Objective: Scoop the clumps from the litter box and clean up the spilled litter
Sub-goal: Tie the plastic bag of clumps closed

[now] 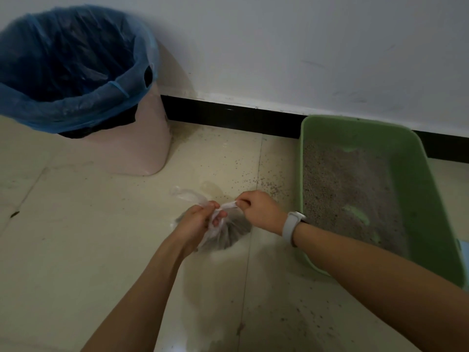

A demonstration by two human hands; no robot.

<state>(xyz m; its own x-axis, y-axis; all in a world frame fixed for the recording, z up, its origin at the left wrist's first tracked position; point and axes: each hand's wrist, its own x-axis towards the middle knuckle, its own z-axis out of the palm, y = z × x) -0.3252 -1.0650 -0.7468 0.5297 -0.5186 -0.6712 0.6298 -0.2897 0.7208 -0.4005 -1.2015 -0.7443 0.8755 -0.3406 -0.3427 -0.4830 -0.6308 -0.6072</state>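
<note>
A small clear plastic bag (228, 237) holding grey litter clumps rests on the floor tiles at the centre. My left hand (195, 219) grips the gathered neck of the bag, with one loose bag end sticking out above it. My right hand (261, 212), with a white band on its wrist, pinches the other bag end and pulls it to the right. The green litter box (416, 179) stands at the right by the wall, with grey litter inside and bare green patches showing. Spilled litter grains (274, 189) lie scattered on the floor beside the box.
A pink bin (149, 148) lined with a blue bag stands open at the back left against the white wall. A black skirting board runs along the wall. More loose grains dot the tiles at the lower right, in front of the box.
</note>
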